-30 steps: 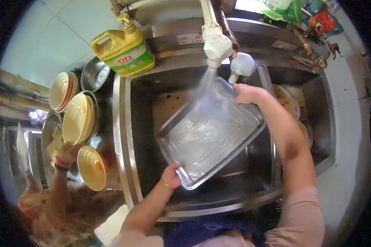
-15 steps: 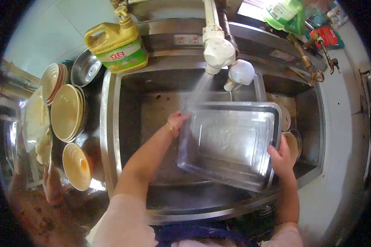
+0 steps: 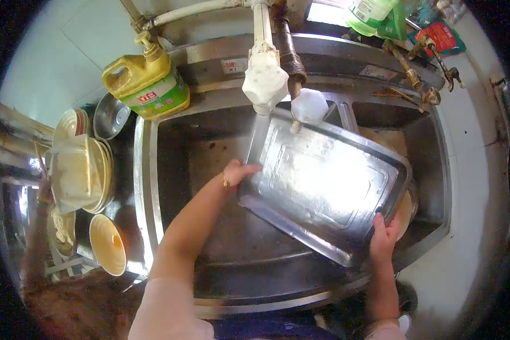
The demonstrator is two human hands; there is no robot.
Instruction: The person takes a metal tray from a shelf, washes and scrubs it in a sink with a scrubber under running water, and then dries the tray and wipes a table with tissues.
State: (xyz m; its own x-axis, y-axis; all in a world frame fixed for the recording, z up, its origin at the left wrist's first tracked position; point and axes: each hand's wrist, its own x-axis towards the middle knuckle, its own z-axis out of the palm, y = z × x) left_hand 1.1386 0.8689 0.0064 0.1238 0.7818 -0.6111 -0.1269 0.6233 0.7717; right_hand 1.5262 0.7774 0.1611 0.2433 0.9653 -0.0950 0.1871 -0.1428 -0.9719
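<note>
A rectangular stainless steel tray is held tilted over the sink, its far left corner under the white tap. My left hand is closed on the tray's left rim, thumb on the inner side. My right hand grips the near right rim, thumb inside and fingers behind. The tray's inside looks wet and shiny. Water at the tap's mouth is hard to make out. Behind the tray's right side, a pale bowl in the smaller basin is partly hidden.
A yellow detergent jug stands on the sink's back left corner. Stacked bowls, a metal bowl and an orange-yellow bowl are at left. Another person's blurred arm is there, near a translucent container. Brass taps jut out at right.
The tray has tilted further and its far left corner has moved up beneath the tap, both hands still on it. At left, the translucent container has shifted right, over the stacked bowls.
</note>
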